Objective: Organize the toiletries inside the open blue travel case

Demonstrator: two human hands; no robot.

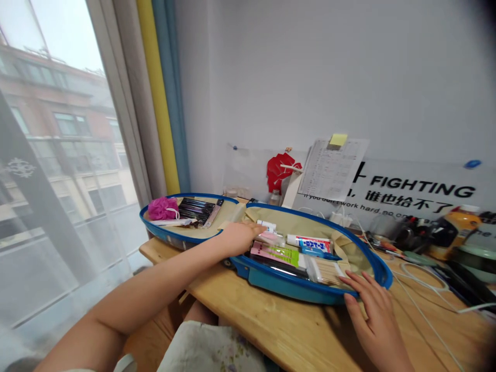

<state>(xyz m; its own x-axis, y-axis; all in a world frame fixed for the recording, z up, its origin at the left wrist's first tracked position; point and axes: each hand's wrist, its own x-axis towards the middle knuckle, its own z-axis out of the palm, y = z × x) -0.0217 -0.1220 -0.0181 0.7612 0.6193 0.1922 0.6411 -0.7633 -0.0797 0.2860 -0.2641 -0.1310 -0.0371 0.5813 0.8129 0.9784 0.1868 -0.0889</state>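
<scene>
An open blue suitcase-like case (298, 287) lies with both halves spread on the wooden table. My left hand (245, 237) reaches into its right half, fingers stretched beside a small white tube (266, 226) and a clear pinkish packet (271, 238); its thumb is hidden. My right hand (372, 305) has its fingers spread over the right front rim, beside wooden sticks (327, 272), and holds nothing. Between the hands lie a toothpaste tube (310, 243), a blue tube (321, 252) and a pink-and-green packet (277, 253).
The left half holds a purple mesh ball (163, 208) and several packaged dark pens (197, 211). White cables (422, 276), an orange-capped bottle (453, 230) and dark items crowd the table's right side. Papers (333, 168) lean against the back wall; curtains hang at left.
</scene>
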